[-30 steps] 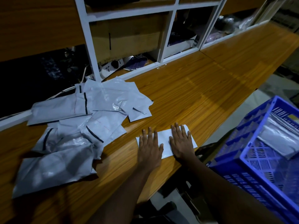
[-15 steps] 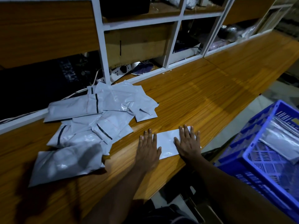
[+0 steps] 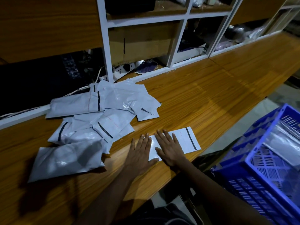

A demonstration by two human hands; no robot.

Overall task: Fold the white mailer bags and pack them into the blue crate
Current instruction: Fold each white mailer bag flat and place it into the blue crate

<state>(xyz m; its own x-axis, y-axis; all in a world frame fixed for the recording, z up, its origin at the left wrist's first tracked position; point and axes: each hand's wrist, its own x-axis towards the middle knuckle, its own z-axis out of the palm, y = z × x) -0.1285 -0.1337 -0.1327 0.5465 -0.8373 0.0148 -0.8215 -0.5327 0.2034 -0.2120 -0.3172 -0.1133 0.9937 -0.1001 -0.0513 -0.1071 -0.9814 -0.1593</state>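
1. Your left hand (image 3: 139,153) lies flat on the wooden table (image 3: 211,95) near its front edge. The fingers are straight and slightly spread, and they grip nothing.
2. Your right hand (image 3: 170,151) lies just beside it, palm down. The fingers are also straight and spread, and they hold nothing.
3. Both hands press on one white mailer bag (image 3: 186,142), which lies flat on the table. Its right end sticks out past your right hand and shows a dark strip running across it.
4. The bag's left part is under your palms, so you cannot tell from here how many layers it has.
5. To the left, well apart from your hands, lies a loose pile of mailer bags (image 3: 90,127). They overlap at many angles and reach from the near side back to the far edge of the table.
6. The blue crate (image 3: 240,181) stands to your right, below the table edge and off the table. Inside it, a pale plastic bag (image 3: 280,143) lies against the lattice wall.
7. Beyond the pile, a white shelf frame (image 3: 105,46) rises from the far edge. A power strip (image 3: 125,69) lies behind its post.
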